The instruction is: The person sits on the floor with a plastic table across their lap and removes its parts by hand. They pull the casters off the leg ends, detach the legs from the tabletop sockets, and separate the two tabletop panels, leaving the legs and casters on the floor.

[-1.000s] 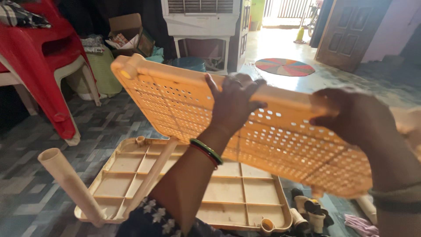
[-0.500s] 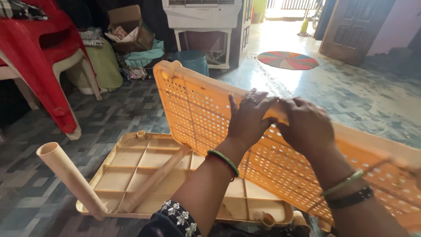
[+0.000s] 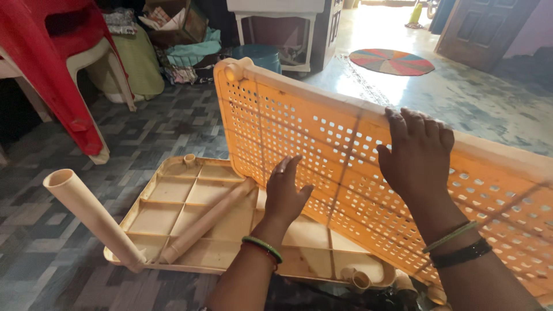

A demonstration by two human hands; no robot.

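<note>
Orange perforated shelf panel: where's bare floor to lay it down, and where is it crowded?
Bare floor lies between the red chair and the beige tray, and more, sunlit, toward the round mat. The tray is taken by two tubes. Bags and a box crowd the back. The left hand and right hand hold the orange panel.

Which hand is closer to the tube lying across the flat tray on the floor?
Left. The left hand presses the orange perforated shelf low down, just right of the tube. The right hand grips the shelf's top edge, farther right and higher.
</note>
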